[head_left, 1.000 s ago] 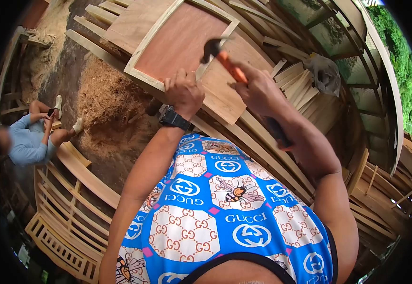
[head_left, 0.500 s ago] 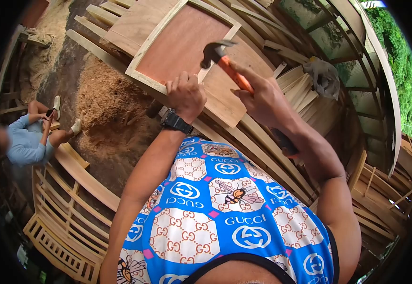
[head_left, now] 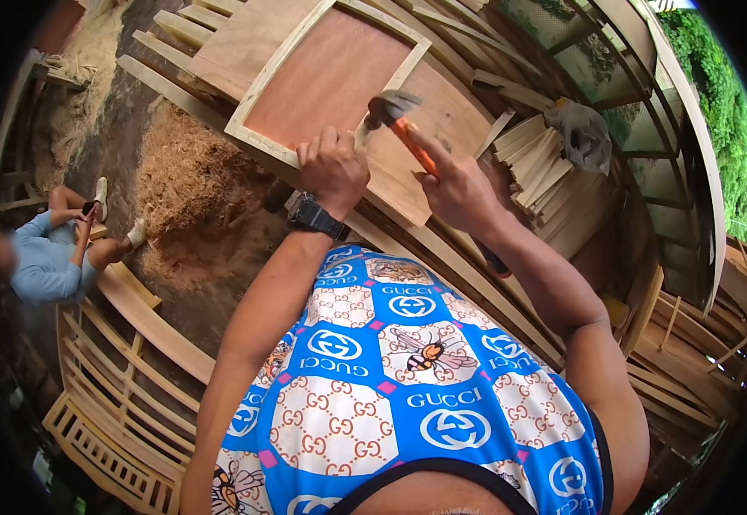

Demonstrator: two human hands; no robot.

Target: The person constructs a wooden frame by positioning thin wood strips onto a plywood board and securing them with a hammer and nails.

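Right hand (head_left: 457, 190) grips an orange-handled hammer (head_left: 395, 116) over the framed plywood panel (head_left: 330, 73) — left hand (head_left: 334, 167) pinches closed at the frame's edge, what it holds hidden

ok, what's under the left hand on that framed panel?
The left hand rests on the framed panel at its near rail, just below the hammer head held by the right hand. Whatever the fingers pinch there is covered by the hand.

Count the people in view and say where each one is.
2. The camera wearer, whose right hand grips the hammer while the left hand rests on the wooden frame. A second person sits at far left. Others may be hidden.
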